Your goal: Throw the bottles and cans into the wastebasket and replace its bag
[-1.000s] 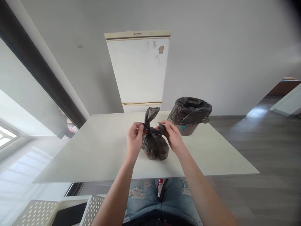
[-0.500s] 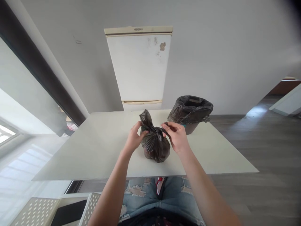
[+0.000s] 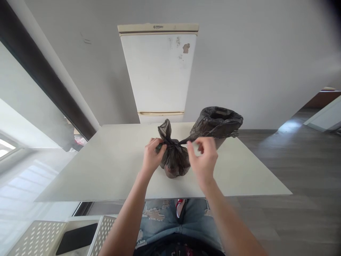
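A tied black plastic bag (image 3: 176, 161) with rounded contents showing through rests on the white table (image 3: 119, 167) in front of me. My left hand (image 3: 153, 153) pinches the plastic at the left side of its knot, where a loose flap stands up. Something small and greenish shows at those fingers, too little to name. On the right, a twisted end of the bag stretches out from the knot. My right hand (image 3: 204, 156) is at that end, thumb and curled fingers apart, slightly blurred.
Behind my right hand stands a bin (image 3: 217, 122) lined with a black bag, at the table's far right edge. A white refrigerator (image 3: 160, 71) is beyond the table. Lower left is a white perforated basket (image 3: 42, 234) beside a dark flat panel.
My right hand has come away from its pinch on the bag's right end, which now reaches out longer. The bag has shifted slightly up, and my left hand keeps its hold.
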A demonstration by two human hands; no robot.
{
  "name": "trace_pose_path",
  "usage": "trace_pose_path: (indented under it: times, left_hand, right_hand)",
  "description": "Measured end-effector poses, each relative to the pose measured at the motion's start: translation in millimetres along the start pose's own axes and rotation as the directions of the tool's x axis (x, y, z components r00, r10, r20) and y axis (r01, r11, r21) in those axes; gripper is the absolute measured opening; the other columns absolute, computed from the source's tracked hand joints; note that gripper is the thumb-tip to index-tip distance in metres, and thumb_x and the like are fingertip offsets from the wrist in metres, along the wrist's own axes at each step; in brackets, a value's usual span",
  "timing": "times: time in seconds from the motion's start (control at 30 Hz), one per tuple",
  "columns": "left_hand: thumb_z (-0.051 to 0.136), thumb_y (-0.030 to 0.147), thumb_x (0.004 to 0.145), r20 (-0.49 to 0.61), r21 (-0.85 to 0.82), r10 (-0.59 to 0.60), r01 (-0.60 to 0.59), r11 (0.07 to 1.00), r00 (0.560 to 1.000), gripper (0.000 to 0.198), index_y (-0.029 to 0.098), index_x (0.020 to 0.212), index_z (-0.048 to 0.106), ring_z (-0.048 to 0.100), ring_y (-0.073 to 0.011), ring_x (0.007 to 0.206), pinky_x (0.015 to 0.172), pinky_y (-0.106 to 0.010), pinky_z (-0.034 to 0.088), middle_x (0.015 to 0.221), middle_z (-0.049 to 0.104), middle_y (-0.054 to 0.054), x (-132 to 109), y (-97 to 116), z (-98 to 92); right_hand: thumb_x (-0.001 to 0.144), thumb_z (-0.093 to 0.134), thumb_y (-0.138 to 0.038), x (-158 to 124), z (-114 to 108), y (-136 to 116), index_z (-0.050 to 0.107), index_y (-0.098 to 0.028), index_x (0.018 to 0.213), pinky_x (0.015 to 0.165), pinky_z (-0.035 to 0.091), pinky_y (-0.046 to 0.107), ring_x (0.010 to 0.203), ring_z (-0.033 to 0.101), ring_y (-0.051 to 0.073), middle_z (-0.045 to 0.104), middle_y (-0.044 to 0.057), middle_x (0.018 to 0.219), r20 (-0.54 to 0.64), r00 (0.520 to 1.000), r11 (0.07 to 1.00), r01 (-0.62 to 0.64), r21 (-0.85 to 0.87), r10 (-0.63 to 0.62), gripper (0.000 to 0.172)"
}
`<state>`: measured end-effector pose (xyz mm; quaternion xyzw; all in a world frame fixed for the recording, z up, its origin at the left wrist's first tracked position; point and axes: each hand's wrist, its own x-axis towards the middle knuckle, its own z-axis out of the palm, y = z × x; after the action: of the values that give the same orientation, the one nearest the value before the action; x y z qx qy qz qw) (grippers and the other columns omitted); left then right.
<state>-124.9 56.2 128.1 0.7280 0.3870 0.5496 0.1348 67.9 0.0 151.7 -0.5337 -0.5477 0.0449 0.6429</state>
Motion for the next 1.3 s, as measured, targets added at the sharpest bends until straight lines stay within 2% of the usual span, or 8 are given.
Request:
trace_pose_path:
  times: [0.13,0.3,0.43,0.73,0.87,1.07,1.2,1.3]
  left_hand:
    - [0.066,0.028,0.096,0.080,-0.093,-0.086,0.093,0.991,0.993,0.011,0.021,0.096,0.074,0.068,-0.0213,0.089,0.084,-0.034,0.054,0.092,0.075,-0.005,-3.9,18.5,-3.5]
    - [0.048,0.037,0.104,0.253,-0.380,-0.160,0.250,0.891,0.954,0.032,0.019,0.108,0.074,0.072,-0.0228,0.097,0.086,-0.036,0.056,0.108,0.077,-0.010,6.1,18.2,-16.1]
    - [0.065,0.017,0.083,0.272,-0.260,-0.160,0.233,0.937,0.949,0.031,0.022,0.111,0.077,0.072,-0.0245,0.104,0.088,-0.036,0.058,0.114,0.078,-0.008,21.3,5.1,-10.2]
    - [0.069,0.026,0.090,0.001,-0.086,-0.106,0.105,0.991,0.994,0.012,0.023,0.086,0.079,0.072,-0.0231,0.089,0.087,-0.038,0.057,0.091,0.079,-0.005,22.7,3.1,-17.8]
    - [0.066,0.032,0.094,-0.115,-0.018,-0.185,0.184,0.983,0.976,0.015,0.023,0.090,0.078,0.069,-0.0218,0.088,0.086,-0.036,0.053,0.090,0.077,-0.004,13.7,-16.8,-34.1]
    - [0.058,0.043,0.101,-0.110,-0.274,-0.384,0.344,0.898,0.917,0.025,0.022,0.099,0.070,0.066,-0.0202,0.086,0.083,-0.032,0.052,0.091,0.072,-0.004,3.7,-30.4,-29.8]
    - [0.054,0.044,0.103,-0.004,-0.287,-0.344,0.329,0.900,0.939,0.027,0.023,0.111,0.070,0.065,-0.0208,0.092,0.082,-0.030,0.052,0.099,0.072,-0.004,8.7,-7.0,-13.8]
    - [0.067,0.043,0.097,0.057,-0.210,-0.299,0.304,0.929,0.953,0.023,0.021,0.095,0.071,0.062,-0.0194,0.079,0.072,-0.028,0.049,0.082,0.068,-0.002,13.7,1.0,-8.1]
  right_hand:
    - [0.093,0.068,-0.030,-20.9,16.8,-1.4,0.073,-0.023,0.096,0.081,0.056,0.040,0.088,0.069,0.027,0.077,0.009,0.096,0.251,0.968,0.995,0.039,-0.089,-0.016,0.009]
    - [0.091,0.064,-0.022,-2.2,28.2,19.3,0.077,-0.023,0.088,0.075,0.057,0.035,0.077,0.071,0.022,0.078,0.004,0.087,0.217,0.976,0.993,-0.036,0.110,0.012,0.013]
    - [0.091,0.066,-0.019,13.4,30.8,27.8,0.078,-0.024,0.085,0.074,0.057,0.035,0.077,0.070,0.021,0.077,0.003,0.085,0.253,0.959,0.974,0.070,0.218,-0.125,0.014]
    - [0.097,0.065,-0.023,33.3,5.9,39.1,0.073,-0.025,0.080,0.076,0.049,0.038,0.078,0.060,0.023,0.072,0.002,0.076,0.252,0.927,0.960,0.261,0.097,-0.278,0.019]
    - [0.095,0.068,-0.033,34.9,-6.9,60.1,0.070,-0.025,0.081,0.077,0.049,0.037,0.076,0.060,0.022,0.070,0.003,0.079,0.181,0.977,0.993,0.110,0.042,-0.116,0.016]
    - [0.091,0.067,-0.035,21.8,15.2,77.5,0.059,-0.027,0.096,0.093,0.052,0.037,0.101,0.068,0.023,0.074,0.003,0.104,0.302,0.930,0.817,-0.337,0.467,0.211,0.013]
    - [0.092,0.055,-0.030,14.1,38.8,64.8,0.064,-0.028,0.112,0.089,0.053,0.033,0.097,0.066,0.020,0.070,0.001,0.106,0.307,0.919,0.806,-0.372,0.460,0.249,0.022]
    - [0.095,0.051,-0.033,15.7,44.6,55.0,0.069,-0.025,0.111,0.091,0.053,0.034,0.102,0.066,0.022,0.071,0.003,0.111,0.362,0.922,0.858,-0.293,0.421,0.137,0.026]
